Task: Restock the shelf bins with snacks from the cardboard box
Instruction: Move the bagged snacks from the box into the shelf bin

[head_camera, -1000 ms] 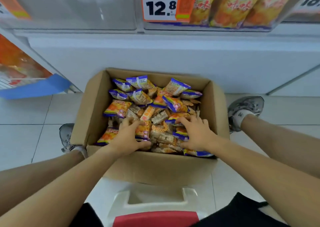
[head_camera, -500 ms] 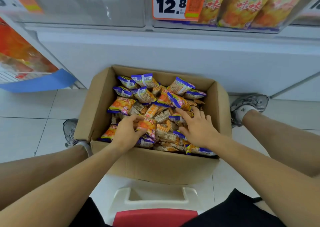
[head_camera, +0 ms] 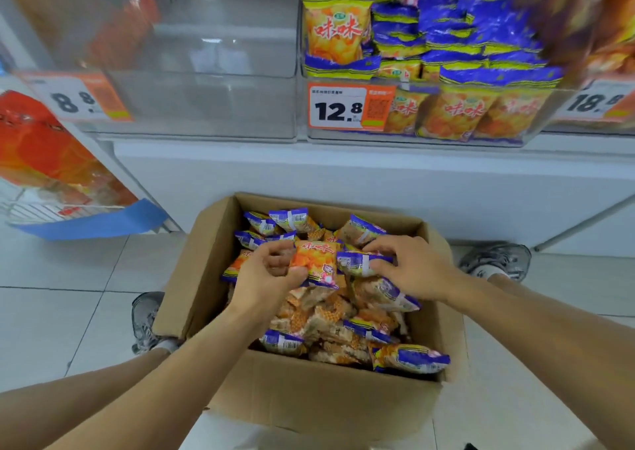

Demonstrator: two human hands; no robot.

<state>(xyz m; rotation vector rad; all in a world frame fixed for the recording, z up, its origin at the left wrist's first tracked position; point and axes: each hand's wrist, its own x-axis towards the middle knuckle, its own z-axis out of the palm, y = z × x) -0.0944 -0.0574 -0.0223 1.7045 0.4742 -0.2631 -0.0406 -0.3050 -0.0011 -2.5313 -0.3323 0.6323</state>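
Observation:
An open cardboard box (head_camera: 309,391) on the floor holds several small orange-and-blue snack packets (head_camera: 330,315). Over the box my left hand (head_camera: 264,277) grips an orange snack packet (head_camera: 314,260), lifted above the pile. My right hand (head_camera: 412,271) pinches a blue-ended snack packet (head_camera: 357,264) right beside it. Above, a clear shelf bin (head_camera: 422,140) with a 12.8 price tag (head_camera: 347,109) is stacked with the same orange and blue packets. To its left stands a clear bin (head_camera: 206,105) with nothing visible inside.
A white shelf base (head_camera: 343,174) runs behind the box. Price tags 8.8 (head_camera: 79,99) and 18.8 (head_camera: 598,100) flank the bins. A red and blue display (head_camera: 62,174) stands at left. My shoes (head_camera: 498,260) rest on the tiled floor beside the box.
Both hands have risen out of the pile, each now holding a packet. The view has tilted up, showing more of the shelf bins.

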